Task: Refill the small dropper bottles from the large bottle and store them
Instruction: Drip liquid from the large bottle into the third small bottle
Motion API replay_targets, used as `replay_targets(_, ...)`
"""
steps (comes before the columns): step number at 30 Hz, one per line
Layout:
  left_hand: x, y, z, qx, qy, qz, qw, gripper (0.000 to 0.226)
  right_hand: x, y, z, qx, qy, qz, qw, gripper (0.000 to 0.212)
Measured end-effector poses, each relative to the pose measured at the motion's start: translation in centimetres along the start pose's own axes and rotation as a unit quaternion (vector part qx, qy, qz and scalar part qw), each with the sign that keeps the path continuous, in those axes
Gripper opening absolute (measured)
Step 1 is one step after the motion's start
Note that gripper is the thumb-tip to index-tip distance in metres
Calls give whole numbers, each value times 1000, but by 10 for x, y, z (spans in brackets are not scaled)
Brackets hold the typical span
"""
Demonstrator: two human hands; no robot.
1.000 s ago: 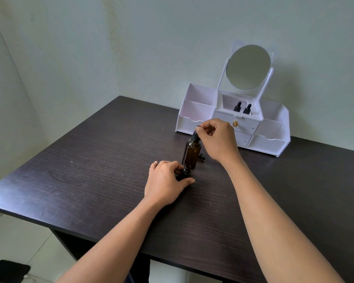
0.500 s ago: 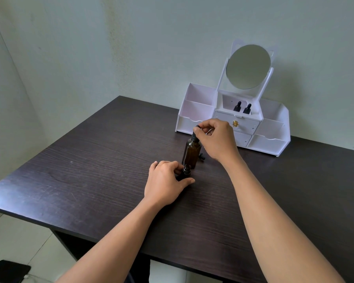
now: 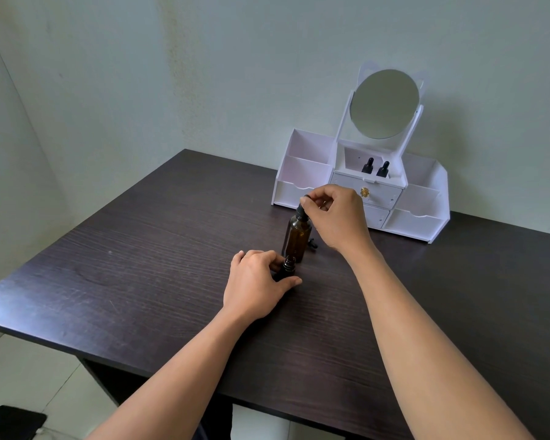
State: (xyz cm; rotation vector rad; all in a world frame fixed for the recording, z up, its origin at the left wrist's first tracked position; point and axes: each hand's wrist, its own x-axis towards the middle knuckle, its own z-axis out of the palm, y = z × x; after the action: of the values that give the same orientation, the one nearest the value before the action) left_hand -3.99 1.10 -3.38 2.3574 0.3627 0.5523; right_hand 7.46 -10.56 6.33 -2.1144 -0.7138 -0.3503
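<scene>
Left hand (image 3: 254, 285): we see its grip curled round the small dropper bottle (image 3: 288, 267), at frame centre on the surface (image 3: 140, 265).
Right hand (image 3: 337, 217): its grip pinches the dropper cap (image 3: 301, 212) atop the large bottle (image 3: 296, 239), just behind.

A single wide-angle camera, worn on the person's head, gives the only view. It looks forward and down across the dark tabletop (image 3: 140, 265) towards the pale wall (image 3: 235, 74) behind it. Both forearms enter from the bottom edge, close to the lens, and the left hand (image 3: 254, 284) and right hand (image 3: 337, 217) sit near mid-frame. The white mirror organiser (image 3: 426, 198) stands farther off, upper right, at the tabletop's back edge. Floor tiles (image 3: 29, 376) show at lower left.
</scene>
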Motion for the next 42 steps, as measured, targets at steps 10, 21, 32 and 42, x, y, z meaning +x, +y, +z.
replay_targets(10,0,-1,0,0,0,2,1000,36,-1,-2,0,4,0,-4,1000,6)
replay_targets(21,1,0,1,-6,2,1,1000,35,4,-3,-1,26,40,-15,999,9)
replay_targets(32,0,-1,1,-8,2,1,1000,34,4,-4,0,38,36,0,999,10)
replay_targets(42,0,-1,1,-4,2,5,1000,36,5,-1,0,42,23,11,999,9)
